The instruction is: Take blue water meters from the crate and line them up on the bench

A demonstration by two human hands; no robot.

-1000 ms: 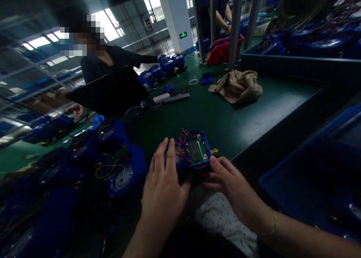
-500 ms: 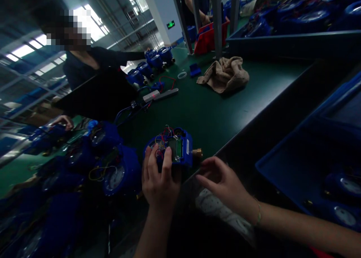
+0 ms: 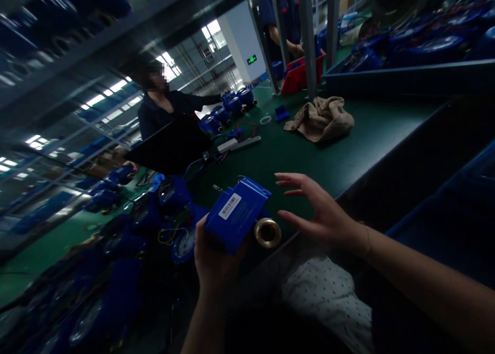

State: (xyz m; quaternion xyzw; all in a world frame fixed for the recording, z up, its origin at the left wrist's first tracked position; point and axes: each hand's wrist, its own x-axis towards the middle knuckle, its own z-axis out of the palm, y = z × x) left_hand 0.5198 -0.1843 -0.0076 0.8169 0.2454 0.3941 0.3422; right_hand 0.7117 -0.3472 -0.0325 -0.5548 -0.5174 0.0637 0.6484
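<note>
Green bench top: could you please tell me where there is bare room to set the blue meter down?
The left hand holds the blue meter; the right hand is open. The green bench top is bare between the right hand and the beige rag. It is crowded left, at the pile of blue meters.

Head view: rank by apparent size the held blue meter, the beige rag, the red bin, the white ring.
1. Blue meter, in the left hand; nearness inflates it.
2. Beige rag, similar, farther off.
3. Red bin, partly hidden.
4. White ring.
</note>
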